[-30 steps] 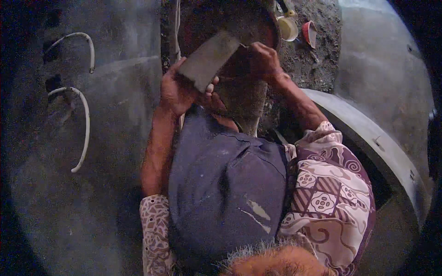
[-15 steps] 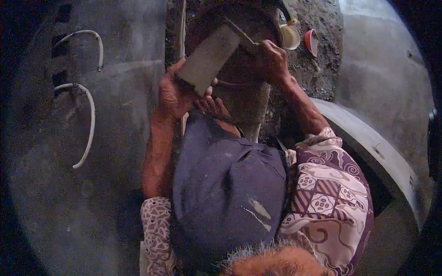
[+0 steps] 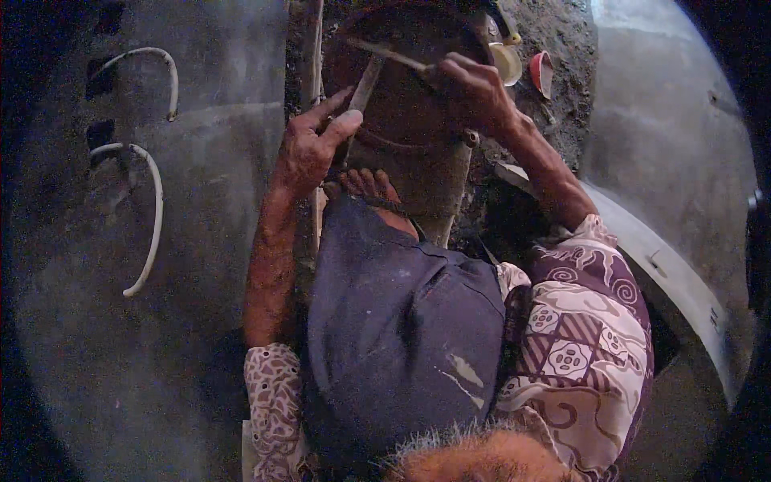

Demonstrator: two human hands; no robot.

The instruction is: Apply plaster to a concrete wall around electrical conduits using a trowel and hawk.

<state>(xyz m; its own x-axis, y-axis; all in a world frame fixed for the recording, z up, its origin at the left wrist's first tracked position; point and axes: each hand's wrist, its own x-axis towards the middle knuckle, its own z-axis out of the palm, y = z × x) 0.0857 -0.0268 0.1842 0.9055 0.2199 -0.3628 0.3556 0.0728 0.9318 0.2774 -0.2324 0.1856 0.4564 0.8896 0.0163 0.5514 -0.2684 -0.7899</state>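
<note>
My left hand (image 3: 309, 157) is closed round the lower end of a flat grey slab (image 3: 367, 84), thumb on one side and fingers on the other. The slab is tilted so that mostly its narrow edge shows. Across from it, my right hand (image 3: 474, 92) grips the end of a thin, stick-like tool (image 3: 389, 53). Its far part crosses the slab's upper end; I cannot make out whether they touch. Below both lies a wide, dark reddish-brown round basin (image 3: 401, 146), its inside too dark to read.
My bare foot (image 3: 365, 183) is just below the slab. Right of the basin lie a cream cup (image 3: 506, 64) and a red-rimmed small bowl (image 3: 541, 75) on dark, rough ground. Pale bent rods (image 3: 161, 209) stick out at left. A pale curved strip (image 3: 666, 261) arches at right.
The slab has turned from showing its broad face to nearly edge-on. My right hand has shifted slightly, and the tool now lies more level, reaching farther left over the slab's top.
</note>
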